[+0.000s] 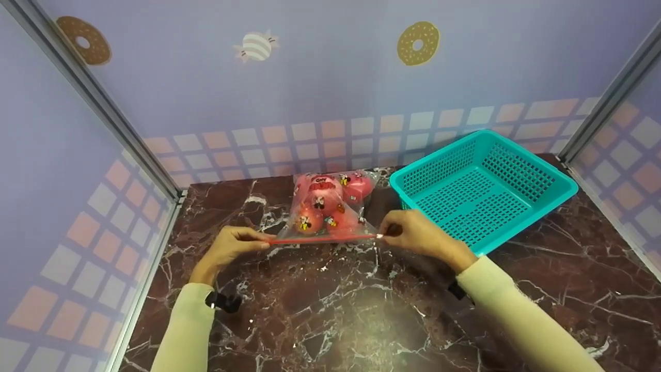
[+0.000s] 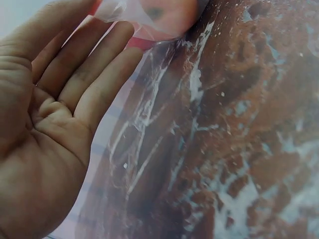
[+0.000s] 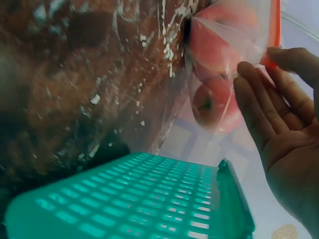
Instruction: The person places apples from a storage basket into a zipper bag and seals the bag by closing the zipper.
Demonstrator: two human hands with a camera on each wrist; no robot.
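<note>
A clear zip bag (image 1: 321, 212) with printed cartoon figures lies on the dark marbled table, several red apples (image 3: 217, 99) inside it. Its red zip edge (image 1: 323, 239) is stretched straight toward the person. My left hand (image 1: 235, 247) pinches the left end of that edge between thumb and fingers. At the opposite end my right hand (image 1: 415, 233) pinches the zip's corner. In the right wrist view the thumb and forefinger meet on the red strip, the other fingers beside the bag. The left wrist view shows the palm, with the fingertips at the bag's edge.
A turquoise perforated basket (image 1: 483, 191) stands at the right, close beside the right hand, with nothing in it. Behind the bag rises a purple wall (image 1: 330, 77) with printed tiles and sweets. Metal-framed side panels (image 1: 98, 155) bound the table (image 1: 330, 320) left and right.
</note>
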